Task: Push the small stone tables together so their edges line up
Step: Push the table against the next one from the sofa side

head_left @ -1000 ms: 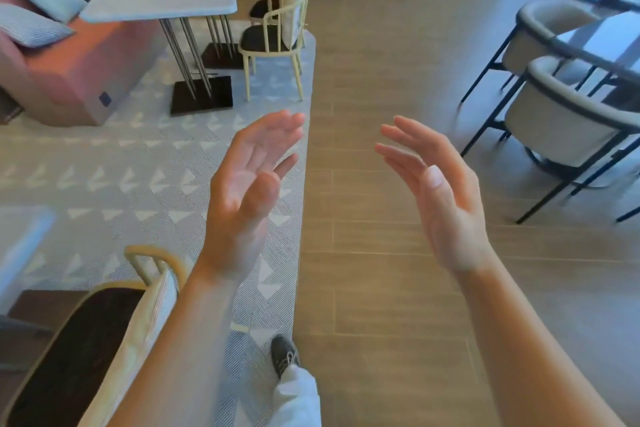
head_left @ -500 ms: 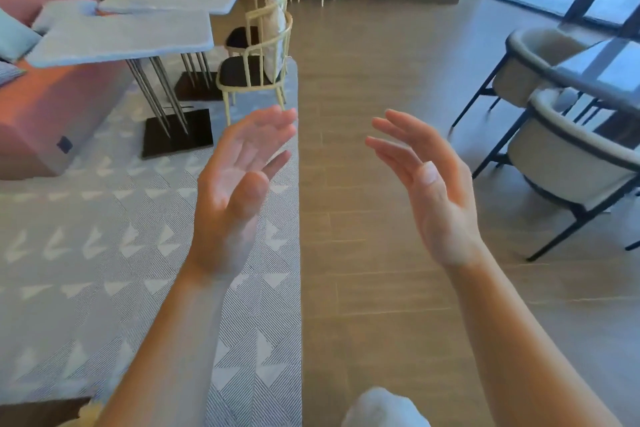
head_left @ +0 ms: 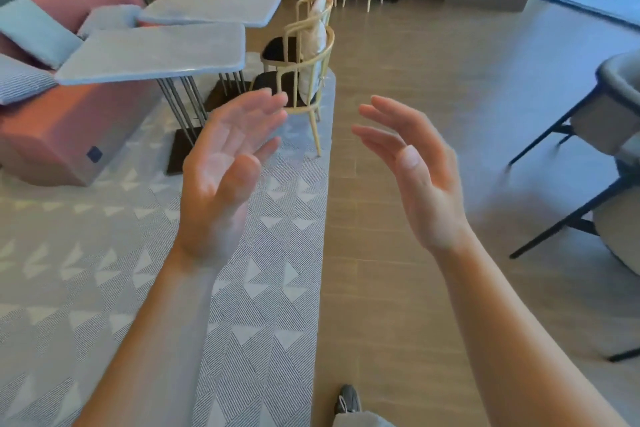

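Two small pale stone tables stand ahead on the left, over the patterned rug. The near table [head_left: 156, 54] has thin metal legs on a dark square base. The far table [head_left: 211, 7] sits just behind it, shifted to the right, with a narrow gap between the tops. My left hand [head_left: 225, 177] and my right hand [head_left: 415, 173] are raised in front of me, palms facing each other, fingers apart, holding nothing. Both hands are well short of the tables.
A pink sofa [head_left: 69, 128] with grey cushions lies left of the tables. Two cream chairs [head_left: 304, 73] stand at the tables' right side. A grey upholstered chair [head_left: 616, 135] with black legs is on the right. Wooden floor runs down the middle.
I have walked forward: the tables and the cream chairs are closer and larger in view. My hands keep the same raised, open pose.
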Available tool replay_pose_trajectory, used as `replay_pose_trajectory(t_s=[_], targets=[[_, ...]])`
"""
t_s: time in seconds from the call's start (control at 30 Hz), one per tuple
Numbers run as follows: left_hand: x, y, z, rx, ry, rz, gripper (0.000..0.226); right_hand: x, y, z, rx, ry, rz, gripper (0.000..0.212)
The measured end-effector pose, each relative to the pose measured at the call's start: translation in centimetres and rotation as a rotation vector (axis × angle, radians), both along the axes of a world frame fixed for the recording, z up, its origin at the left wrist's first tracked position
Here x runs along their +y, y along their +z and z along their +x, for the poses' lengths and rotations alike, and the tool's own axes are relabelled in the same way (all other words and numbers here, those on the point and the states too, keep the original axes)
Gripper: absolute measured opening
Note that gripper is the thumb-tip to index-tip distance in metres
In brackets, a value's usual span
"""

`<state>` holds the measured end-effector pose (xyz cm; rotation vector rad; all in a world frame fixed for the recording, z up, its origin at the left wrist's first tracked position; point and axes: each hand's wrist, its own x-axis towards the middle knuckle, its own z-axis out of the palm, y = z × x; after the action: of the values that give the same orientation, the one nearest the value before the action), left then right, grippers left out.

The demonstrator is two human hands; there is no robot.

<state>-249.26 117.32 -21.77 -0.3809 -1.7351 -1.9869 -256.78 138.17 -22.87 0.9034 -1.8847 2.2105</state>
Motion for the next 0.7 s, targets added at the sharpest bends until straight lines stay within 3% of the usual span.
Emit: replay_pose_trajectory(t_s=[0.3, 0.7], targets=[[-9.3, -1.2, -10.7, -0.045, 0.171, 0.034, 0.069, -11.2, -1.0, -13.9, -0.007, 0.148, 0.04, 0.089], [-30.3, -1.6, -25.6, -0.017, 0.308, 0.028, 0.066, -33.1, -1.1, -31.0, 0.063, 0.241, 0.057, 0.088]])
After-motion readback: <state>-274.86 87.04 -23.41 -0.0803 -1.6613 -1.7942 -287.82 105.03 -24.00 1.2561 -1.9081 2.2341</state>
